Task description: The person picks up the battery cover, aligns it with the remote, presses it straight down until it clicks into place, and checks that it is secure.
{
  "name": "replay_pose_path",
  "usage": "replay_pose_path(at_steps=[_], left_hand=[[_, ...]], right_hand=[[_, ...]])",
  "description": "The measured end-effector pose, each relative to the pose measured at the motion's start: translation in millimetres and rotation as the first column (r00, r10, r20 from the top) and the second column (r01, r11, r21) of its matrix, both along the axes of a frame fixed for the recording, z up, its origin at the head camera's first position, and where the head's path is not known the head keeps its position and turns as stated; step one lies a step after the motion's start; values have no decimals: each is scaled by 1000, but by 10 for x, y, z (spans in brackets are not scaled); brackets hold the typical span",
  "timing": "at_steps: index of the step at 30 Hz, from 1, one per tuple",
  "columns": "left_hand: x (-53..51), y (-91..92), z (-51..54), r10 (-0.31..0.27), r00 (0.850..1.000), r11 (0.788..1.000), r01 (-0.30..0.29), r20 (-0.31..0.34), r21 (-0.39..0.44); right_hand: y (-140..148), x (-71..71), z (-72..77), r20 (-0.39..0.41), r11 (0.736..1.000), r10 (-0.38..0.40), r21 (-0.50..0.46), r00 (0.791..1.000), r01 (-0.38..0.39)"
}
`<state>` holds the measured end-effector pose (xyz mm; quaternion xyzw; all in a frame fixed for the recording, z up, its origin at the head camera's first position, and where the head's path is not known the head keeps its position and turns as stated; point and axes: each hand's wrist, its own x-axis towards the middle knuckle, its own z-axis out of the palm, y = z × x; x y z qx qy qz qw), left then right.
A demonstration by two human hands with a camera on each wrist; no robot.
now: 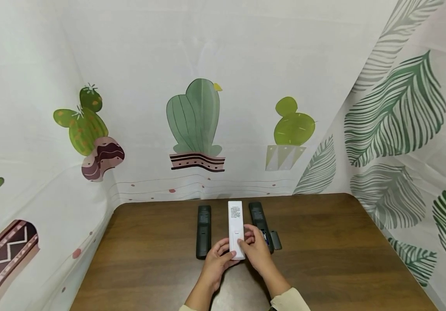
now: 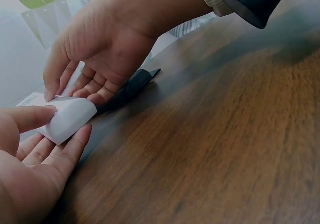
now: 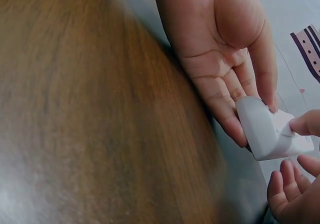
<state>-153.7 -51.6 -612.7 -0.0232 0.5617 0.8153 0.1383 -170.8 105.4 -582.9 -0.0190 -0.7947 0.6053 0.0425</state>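
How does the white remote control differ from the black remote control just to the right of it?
The white remote is held by the left hand and right hand; the black remote lies on the table. The white remote's battery cover looks in place; the black remote's compartment is open, with a loose cover beside it. Both show their backs.

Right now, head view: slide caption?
Left hand and right hand hold a white remote over a wooden table bearing two black remotes.

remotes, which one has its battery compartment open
The right black remote, its cover lying beside it; the left black remote and white remote look closed.
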Motion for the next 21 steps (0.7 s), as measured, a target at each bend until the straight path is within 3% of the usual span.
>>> replay_pose_path(at_steps=[4,13,21], left_hand=[[10,-4,-4,-4,1000,1000,4,-8,2],[-9,3,-27,-7,1000,1000,7,13,15],[-3,4,-43,-14,1000,1000,14,3,20]], right_hand=[[-8,10,-10,19,1000,16,-10,1000,-15],[-21,14,-15,79,985,101,-151,992,-88],[-16,17,9,115,982,89,-176,989,-67]])
